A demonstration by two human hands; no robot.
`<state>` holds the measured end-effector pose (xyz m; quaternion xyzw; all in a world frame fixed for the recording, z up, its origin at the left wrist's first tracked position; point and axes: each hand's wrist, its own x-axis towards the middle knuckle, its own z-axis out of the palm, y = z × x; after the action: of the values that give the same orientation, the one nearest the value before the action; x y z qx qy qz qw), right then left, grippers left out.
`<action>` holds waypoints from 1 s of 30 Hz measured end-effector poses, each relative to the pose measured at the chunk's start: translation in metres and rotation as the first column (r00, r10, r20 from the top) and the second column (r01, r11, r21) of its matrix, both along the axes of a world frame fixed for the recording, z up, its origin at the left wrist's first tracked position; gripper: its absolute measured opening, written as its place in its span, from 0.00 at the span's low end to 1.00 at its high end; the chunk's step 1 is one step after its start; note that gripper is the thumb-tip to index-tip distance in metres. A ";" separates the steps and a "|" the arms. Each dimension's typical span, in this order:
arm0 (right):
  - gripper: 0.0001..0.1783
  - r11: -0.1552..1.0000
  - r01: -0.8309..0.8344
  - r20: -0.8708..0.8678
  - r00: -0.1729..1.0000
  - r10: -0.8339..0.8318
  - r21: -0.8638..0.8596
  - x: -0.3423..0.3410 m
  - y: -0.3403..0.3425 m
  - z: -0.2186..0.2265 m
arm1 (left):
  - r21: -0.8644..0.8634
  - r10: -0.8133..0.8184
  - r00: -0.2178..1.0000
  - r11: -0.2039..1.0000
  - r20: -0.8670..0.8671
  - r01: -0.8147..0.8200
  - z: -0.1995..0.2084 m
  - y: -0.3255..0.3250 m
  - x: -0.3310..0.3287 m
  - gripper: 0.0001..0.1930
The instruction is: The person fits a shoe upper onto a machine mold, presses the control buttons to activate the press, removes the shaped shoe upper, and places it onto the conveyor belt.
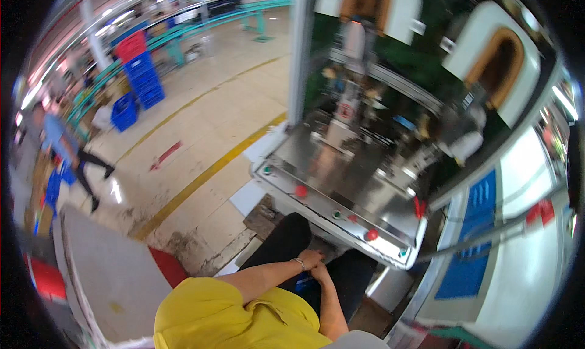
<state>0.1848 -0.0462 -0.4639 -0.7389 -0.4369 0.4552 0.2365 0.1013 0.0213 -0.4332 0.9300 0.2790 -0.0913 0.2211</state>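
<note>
My left hand (311, 259), with a bracelet at its wrist, meets my right hand (319, 272) above my lap. Both look closed, fingers curled against each other. Whatever they may hold is hidden or too small to make out. A small blue patch (303, 282) shows between my forearms, over my dark trousers. Just beyond my knees is the metal worktable (292, 172) of a two-station machine, with red buttons (301, 191) and green buttons (337, 214) along its front edge. Neither hand touches it.
Upright machine fixtures (344, 114) stand on the worktable under white and brown housings (493, 63). A pale board (109, 276) is at my left. Blue crates (143, 75) are stacked beyond the yellow floor line (201, 181). A person (64, 145) walks at far left.
</note>
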 end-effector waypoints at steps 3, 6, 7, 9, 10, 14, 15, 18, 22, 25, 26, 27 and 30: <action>0.14 0.981 -0.180 0.042 0.983 0.177 0.068 -0.015 0.005 -0.005 | -0.091 0.024 0.999 0.995 -0.039 -0.028 0.019 0.004 -0.014 0.18; 0.13 0.979 -0.194 0.100 0.977 0.188 0.060 -0.018 0.008 0.007 | -0.141 0.047 0.999 0.989 -0.027 -0.050 0.028 0.007 -0.013 0.18; 0.13 0.956 -0.294 0.143 0.947 0.289 0.014 -0.014 0.009 0.017 | -0.192 0.097 0.995 0.977 0.005 -0.095 0.030 0.008 -0.009 0.17; 0.12 0.971 -0.231 0.168 0.961 0.218 0.065 -0.018 0.008 0.054 | -0.247 0.051 0.999 0.968 0.008 -0.047 0.019 0.014 -0.010 0.17; 0.11 0.977 -0.195 0.140 0.973 0.181 0.087 -0.019 0.013 0.014 | -0.248 0.088 0.994 0.966 0.061 -0.071 0.011 0.014 -0.007 0.16; 0.10 0.987 -0.081 0.111 0.992 0.066 0.136 -0.015 0.007 0.004 | -0.262 0.164 0.986 0.951 -0.018 -0.163 -0.004 0.023 -0.005 0.15; 0.10 0.991 -0.037 0.108 0.994 0.024 0.125 -0.015 0.006 0.008 | -0.273 0.176 0.982 0.944 -0.068 -0.188 -0.001 0.022 -0.005 0.15; 0.11 0.994 0.054 0.115 0.991 -0.064 0.090 -0.010 -0.007 0.022 | -0.282 0.097 0.991 0.957 0.095 -0.066 -0.006 0.019 0.001 0.14; 0.12 0.997 0.035 0.127 0.991 -0.043 0.068 -0.006 -0.006 0.042 | -0.305 0.096 0.991 0.950 0.090 -0.064 -0.017 0.016 0.002 0.14; 0.13 0.999 -0.013 0.132 0.991 0.007 0.047 -0.011 0.000 0.054 | -0.276 0.143 0.984 0.955 0.103 -0.109 -0.017 0.018 -0.005 0.13; 0.13 0.999 -0.032 0.134 0.991 0.027 0.039 -0.015 -0.002 0.058 | -0.278 0.145 0.984 0.954 0.100 -0.112 -0.016 0.018 -0.006 0.13; 0.14 0.998 -0.051 0.135 0.990 0.047 0.030 -0.017 -0.001 0.061 | -0.268 0.145 0.984 0.957 0.100 -0.114 -0.016 0.017 -0.007 0.14; 0.15 0.995 -0.103 0.147 0.984 0.101 0.006 -0.017 0.002 0.077 | -0.232 0.120 0.986 0.968 0.117 -0.090 -0.022 0.022 -0.009 0.14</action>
<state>0.1673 -0.0444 -0.3869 -0.7454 -0.4936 0.4081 0.1851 0.0928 0.0435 -0.4553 0.8866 0.3007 -0.0497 0.3478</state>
